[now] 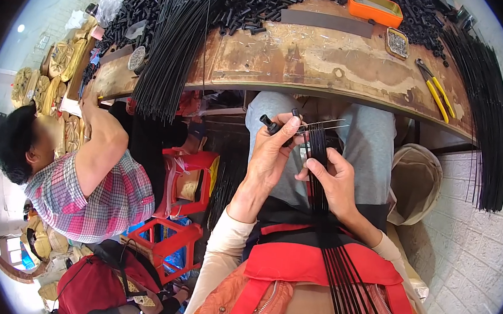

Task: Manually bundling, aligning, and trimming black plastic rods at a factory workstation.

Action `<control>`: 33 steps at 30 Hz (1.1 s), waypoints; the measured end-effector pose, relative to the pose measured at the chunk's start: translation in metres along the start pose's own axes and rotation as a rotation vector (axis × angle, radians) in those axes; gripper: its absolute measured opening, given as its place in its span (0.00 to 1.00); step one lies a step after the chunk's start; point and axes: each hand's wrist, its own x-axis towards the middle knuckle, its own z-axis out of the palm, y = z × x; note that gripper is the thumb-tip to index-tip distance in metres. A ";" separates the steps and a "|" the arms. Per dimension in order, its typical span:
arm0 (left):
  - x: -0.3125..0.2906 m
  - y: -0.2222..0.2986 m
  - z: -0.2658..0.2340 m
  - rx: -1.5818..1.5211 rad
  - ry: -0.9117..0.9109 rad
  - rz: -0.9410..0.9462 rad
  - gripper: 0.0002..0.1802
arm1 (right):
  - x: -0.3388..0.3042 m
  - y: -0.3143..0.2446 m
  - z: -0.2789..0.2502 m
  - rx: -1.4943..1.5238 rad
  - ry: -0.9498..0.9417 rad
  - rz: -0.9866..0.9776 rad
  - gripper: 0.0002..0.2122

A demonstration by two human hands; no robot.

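Over my lap, my left hand [272,150] closes round a black plastic tubular piece [268,123], its thumb pressed on top. Thin metal wires [328,125] stick out to the right from beside its fingers. My right hand [334,181] pinches a flat bundle of slim black rods [318,197] between thumb and fingers. The rods run from my left fingertips down over my red-and-black apron [290,262], fanning apart at their lower ends. How their upper ends meet the plastic piece is hidden by my fingers.
On the worn wooden table [235,66] lie yellow-handled pliers [438,95], an orange box [374,8] and a small tray of metal bits [397,43]. Long black rods overhang its edge at left [173,60] and right [489,112]. A co-worker [90,185] sits left, near red stools [166,242].
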 end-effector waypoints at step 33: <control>-0.022 0.003 0.011 0.045 0.006 0.002 0.18 | 0.002 0.005 -0.005 -0.041 0.018 0.022 0.10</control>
